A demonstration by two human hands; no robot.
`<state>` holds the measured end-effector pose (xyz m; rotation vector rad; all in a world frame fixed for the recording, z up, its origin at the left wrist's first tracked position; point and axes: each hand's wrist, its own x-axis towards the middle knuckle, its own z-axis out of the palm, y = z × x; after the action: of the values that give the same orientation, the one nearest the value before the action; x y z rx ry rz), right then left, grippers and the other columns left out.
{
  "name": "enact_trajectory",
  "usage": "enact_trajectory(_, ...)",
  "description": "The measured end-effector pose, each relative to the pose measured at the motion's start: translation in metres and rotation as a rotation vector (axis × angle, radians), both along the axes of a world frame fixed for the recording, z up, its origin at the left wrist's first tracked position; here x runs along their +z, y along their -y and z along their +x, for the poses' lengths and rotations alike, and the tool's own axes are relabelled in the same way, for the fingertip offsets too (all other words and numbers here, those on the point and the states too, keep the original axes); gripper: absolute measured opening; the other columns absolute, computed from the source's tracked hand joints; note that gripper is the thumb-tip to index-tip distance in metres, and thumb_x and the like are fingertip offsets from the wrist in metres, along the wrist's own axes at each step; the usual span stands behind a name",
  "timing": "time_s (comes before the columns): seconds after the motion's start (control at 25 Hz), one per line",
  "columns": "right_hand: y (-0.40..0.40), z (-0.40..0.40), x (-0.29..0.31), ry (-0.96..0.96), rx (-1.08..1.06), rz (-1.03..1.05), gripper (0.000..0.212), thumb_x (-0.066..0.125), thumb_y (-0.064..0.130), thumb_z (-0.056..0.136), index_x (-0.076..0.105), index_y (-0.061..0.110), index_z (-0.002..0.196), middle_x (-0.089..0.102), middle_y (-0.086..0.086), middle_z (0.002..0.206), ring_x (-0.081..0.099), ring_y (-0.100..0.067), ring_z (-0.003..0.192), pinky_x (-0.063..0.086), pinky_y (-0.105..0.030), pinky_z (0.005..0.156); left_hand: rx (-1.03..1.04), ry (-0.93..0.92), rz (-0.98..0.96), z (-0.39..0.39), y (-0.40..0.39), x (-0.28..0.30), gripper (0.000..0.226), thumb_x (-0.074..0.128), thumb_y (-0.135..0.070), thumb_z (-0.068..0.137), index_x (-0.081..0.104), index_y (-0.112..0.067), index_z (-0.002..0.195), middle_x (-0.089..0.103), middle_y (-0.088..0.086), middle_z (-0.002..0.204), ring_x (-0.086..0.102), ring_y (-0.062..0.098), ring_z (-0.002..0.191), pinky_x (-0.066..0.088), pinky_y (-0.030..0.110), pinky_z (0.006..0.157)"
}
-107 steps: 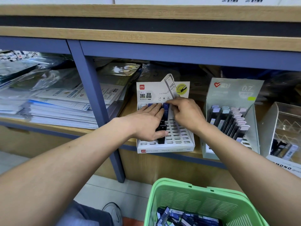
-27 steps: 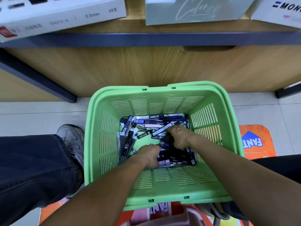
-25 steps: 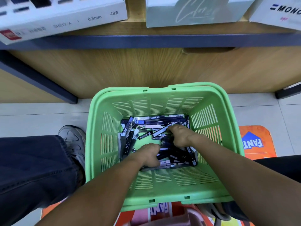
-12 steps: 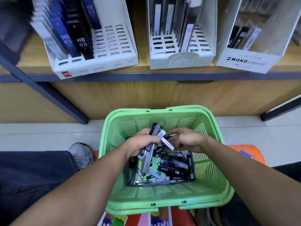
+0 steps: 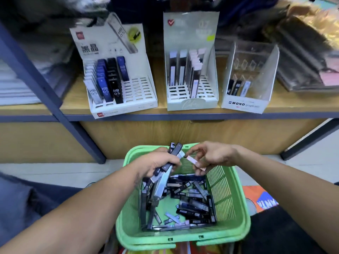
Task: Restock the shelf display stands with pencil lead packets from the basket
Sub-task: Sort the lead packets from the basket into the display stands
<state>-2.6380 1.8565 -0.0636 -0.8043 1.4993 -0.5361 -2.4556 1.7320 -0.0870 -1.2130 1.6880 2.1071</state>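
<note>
Both hands hovered above the green basket, which stood on the floor in front of the shelf. The left hand was clenched around a bundle of pencil lead packets, dark and pale ones together; their upper ends stuck out above the fingers toward the shelf, their lower ends slanted down toward the basket's inside. The grip of the right hand was a pinch: thumb and fingertips held one pale packet, which lay slanted between the two hands, its upper end just beside the bundle in the left hand. Whether the two touched could not be told.

Below the hands, many more loose packets lay jumbled on the basket's bottom, mostly toward its right and far side, with several leaning against the left wall.

On the shelf stood three display stands side by side. The left stand carried rows of white, blue and black packets marked HB 0.5 in its left columns, its right slots unfilled. The middle stand held pale-topped dark packets. The right stand, marked MONO, held a few packets at its front left. The picture was blurred toward its edges.
</note>
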Motion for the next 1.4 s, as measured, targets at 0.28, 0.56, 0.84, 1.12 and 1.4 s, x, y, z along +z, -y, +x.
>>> enact_trajectory(0.28,0.001,-0.002,0.07,-0.175,-0.121,-0.147,0.033,0.051,-0.018,0.083,0.054,0.0,0.111,0.07,-0.02,0.083,0.06,-0.023,0.059,0.041,-0.026,0.047,0.042,-0.196,0.002,-0.027,0.003,0.076,0.014,0.065,0.002,0.071,0.055,-0.007,0.07,0.055,0.011,0.057,0.054,0.02,0.05,0.046,0.027,0.055)
enact_trajectory(0.56,-0.017,0.042,0.045,0.41,-0.057,-0.015,0.05,0.063,-0.005,0.083,0.057,0.004,0.132,0.07,-0.004,0.097,0.061,-0.013,0.081,0.042,-0.019,0.058,0.273,-0.218,-0.084,-0.033,-0.007,0.075,0.018,0.067,0.001,0.063,0.055,-0.003,0.075,0.055,0.014,0.06,0.052,0.021,0.05,0.044,0.026,0.054)
enact_trajectory(0.84,-0.009,0.067,-0.002,0.199,-0.047,0.052,0.039,0.077,0.01,0.086,0.056,0.01,0.118,0.069,-0.003,0.086,0.053,-0.008,0.059,0.035,-0.019,0.046,0.602,-0.192,0.002,-0.022,-0.018,0.013,0.027,0.066,0.006,0.071,0.055,-0.004,0.094,0.057,0.012,0.066,0.054,0.021,0.053,0.046,0.027,0.053)
enact_trajectory(1.12,0.003,0.074,-0.038,-0.043,0.153,0.034,0.017,0.07,0.016,0.08,0.069,0.003,0.091,0.071,-0.011,0.08,0.06,-0.023,0.066,0.046,-0.031,0.059,0.76,-0.212,0.093,-0.014,-0.02,-0.009,0.022,0.064,0.008,0.077,0.054,-0.002,0.093,0.057,0.012,0.057,0.06,0.024,0.051,0.049,0.028,0.051)
enact_trajectory(1.4,-0.013,0.053,-0.053,-0.099,0.319,0.221,0.01,0.065,0.014,0.094,0.065,0.004,0.096,0.071,0.0,0.076,0.05,-0.005,0.046,0.029,-0.018,0.037,0.848,-0.209,-0.011,0.008,0.008,-0.013,0.017,0.056,0.01,0.084,0.048,-0.003,0.09,0.044,0.008,0.058,0.042,0.016,0.041,0.044,0.029,0.046)
